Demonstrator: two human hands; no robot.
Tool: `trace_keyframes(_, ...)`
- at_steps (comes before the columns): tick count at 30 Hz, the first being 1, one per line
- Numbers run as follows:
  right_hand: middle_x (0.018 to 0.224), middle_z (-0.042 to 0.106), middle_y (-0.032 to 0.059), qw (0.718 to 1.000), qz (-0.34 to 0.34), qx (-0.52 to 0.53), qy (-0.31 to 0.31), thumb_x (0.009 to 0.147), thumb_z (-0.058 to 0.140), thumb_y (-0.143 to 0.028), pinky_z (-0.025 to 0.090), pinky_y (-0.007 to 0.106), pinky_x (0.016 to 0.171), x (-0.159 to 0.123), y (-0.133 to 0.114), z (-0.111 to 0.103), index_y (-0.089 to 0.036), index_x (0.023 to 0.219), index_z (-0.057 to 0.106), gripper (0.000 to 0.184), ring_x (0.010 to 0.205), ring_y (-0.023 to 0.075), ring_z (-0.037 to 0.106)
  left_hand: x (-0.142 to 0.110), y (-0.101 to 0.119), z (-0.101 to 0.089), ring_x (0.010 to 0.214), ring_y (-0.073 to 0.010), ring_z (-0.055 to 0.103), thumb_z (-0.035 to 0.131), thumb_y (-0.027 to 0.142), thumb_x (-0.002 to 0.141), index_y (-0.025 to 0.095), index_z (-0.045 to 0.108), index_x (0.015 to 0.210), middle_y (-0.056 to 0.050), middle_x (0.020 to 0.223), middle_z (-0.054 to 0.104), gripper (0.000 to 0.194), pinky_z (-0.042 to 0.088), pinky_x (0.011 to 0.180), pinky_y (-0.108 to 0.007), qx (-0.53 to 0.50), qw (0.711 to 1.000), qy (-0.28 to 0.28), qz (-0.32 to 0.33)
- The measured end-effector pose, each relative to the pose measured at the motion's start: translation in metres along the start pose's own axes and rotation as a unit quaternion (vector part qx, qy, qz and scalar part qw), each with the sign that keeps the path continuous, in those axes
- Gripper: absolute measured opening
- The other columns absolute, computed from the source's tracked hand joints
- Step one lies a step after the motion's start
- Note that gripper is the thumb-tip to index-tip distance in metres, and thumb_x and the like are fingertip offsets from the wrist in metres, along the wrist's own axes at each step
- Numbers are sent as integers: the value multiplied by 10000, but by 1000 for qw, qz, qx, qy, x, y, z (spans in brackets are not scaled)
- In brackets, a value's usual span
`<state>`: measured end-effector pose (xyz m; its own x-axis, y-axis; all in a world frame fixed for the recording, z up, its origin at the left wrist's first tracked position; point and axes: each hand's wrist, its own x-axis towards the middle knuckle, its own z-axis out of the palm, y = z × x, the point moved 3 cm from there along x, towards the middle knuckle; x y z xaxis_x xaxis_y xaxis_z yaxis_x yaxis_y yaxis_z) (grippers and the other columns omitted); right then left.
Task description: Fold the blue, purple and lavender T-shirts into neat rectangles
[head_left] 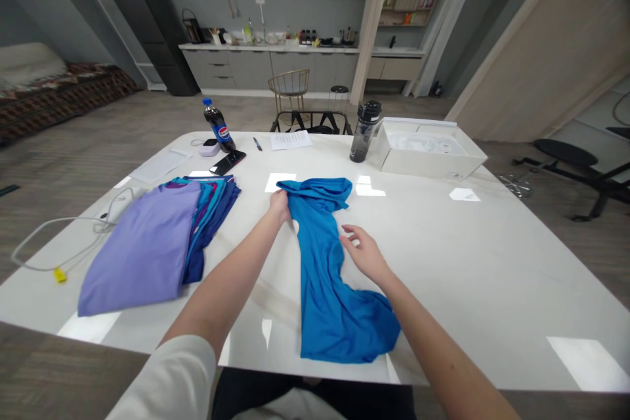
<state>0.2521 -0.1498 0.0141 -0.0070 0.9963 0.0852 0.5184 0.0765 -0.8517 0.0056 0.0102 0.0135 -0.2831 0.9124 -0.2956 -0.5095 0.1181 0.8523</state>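
Observation:
A bright blue garment [322, 262] lies partly folded and wrinkled on the white table [472, 289], its upper part doubled over and its lower right spread outward. My left hand [280, 205] is closed on the garment's upper left edge, with some fingertips hidden by the cloth. Beside the garment's right edge, my right hand [363, 251] is held with thumb and fingers apart and nothing between them. To the left rests a stack of folded clothes, a lavender shirt [147, 243] on top and blue, teal and purple pieces [212, 223] showing beneath.
Along the far side stand a cola bottle [219, 126], a dark water bottle [364, 132] and an open white box [428, 154]. A phone [228, 163], a pen [257, 144] and paper sheets [291, 140] lie there too. A white cable [44, 269] hangs over the left edge.

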Motion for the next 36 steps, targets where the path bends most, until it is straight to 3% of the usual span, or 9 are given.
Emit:
trace_keyframes(4, 1352, 629, 138, 987, -41, -153, -37, 944, 579, -357, 474, 447, 1026, 39, 4, 26, -193, 1349, 606, 437, 1199, 292, 584, -25, 7, -40, 1080, -218, 609, 608, 210, 886, 208, 612, 951, -70, 1045, 649, 65, 471, 1013, -376, 258, 948, 32, 185)
trace_keyframes(8, 1330, 623, 155, 969, -12, -246, -33, 978, 528, -344, 482, 450, 972, 81, 5, 47, -200, 1358, 586, 410, 1201, 326, 573, -67, -14, -22, 1053, -251, 616, 537, 313, 968, 220, 663, 965, -84, 1035, 676, 156, 452, 996, -410, 589, 712, -181, 338)
trace_keyframes(10, 1232, 659, 149, 971, 12, -237, -14, 994, 499, -331, 492, 404, 928, 106, 5, 50, -186, 1346, 586, 390, 1117, 296, 613, -78, -27, -9, 1141, -287, 590, 577, 409, 963, 218, 662, 1119, -109, 1168, 675, 261, 419, 1024, -450, 640, 649, -219, 347)
trace_keyframes(12, 1121, 689, 124, 976, 31, -217, -14, 1005, 484, -310, 492, 351, 896, 130, 5, 49, -179, 1307, 616, 355, 1017, 251, 645, -77, -34, 4, 1218, -343, 547, 637, 454, 929, 193, 617, 1257, -160, 1288, 635, 420, 388, 1029, -503, 669, 635, -192, 336)
trace_keyframes(17, 1072, 672, 97, 963, 24, -265, -36, 955, 606, -394, 472, 333, 850, 161, 13, 39, -216, 971, 725, 215, 991, 241, 629, -53, -34, 18, 1090, -324, 605, 579, 266, 960, 180, 680, 1020, -136, 1090, 703, 145, 412, 930, -482, 666, 659, -177, 300)
trace_keyframes(20, 1118, 662, 98, 955, -20, -290, -50, 938, 638, -395, 459, 328, 859, 161, 20, 33, -218, 1032, 706, 212, 1057, 245, 607, -43, -24, 8, 1033, -239, 627, 592, 275, 952, 223, 675, 982, -62, 1055, 703, 102, 449, 893, -380, 630, 689, -196, 300)
trace_keyframes(28, 785, 672, 13, 979, -74, -141, -126, 949, 588, -371, 438, 289, 700, 131, -22, 44, -209, 846, 667, 207, 736, 177, 590, -39, -17, -16, 663, -231, 582, 756, 519, 794, 231, 584, 553, -16, 557, 526, 413, 444, 687, -342, 385, 908, -140, 92)
trace_keyframes(32, 954, 713, 37, 976, -143, 21, -163, 940, 577, -480, 491, 314, 795, 109, -63, 54, -213, 901, 710, 301, 849, 189, 618, -36, -8, -6, 642, -191, 579, 776, 477, 774, 208, 584, 605, 0, 570, 550, 371, 462, 617, -301, 251, 961, -112, 30)
trace_keyframes(36, 958, 737, 50, 990, -72, -2, -121, 962, 544, -504, 507, 327, 790, 108, -54, 56, -206, 1066, 742, 372, 828, 197, 645, -28, 27, -26, 643, -182, 631, 701, 424, 841, 176, 701, 803, -33, 710, 680, 252, 520, 601, -293, 232, 964, -118, 47)
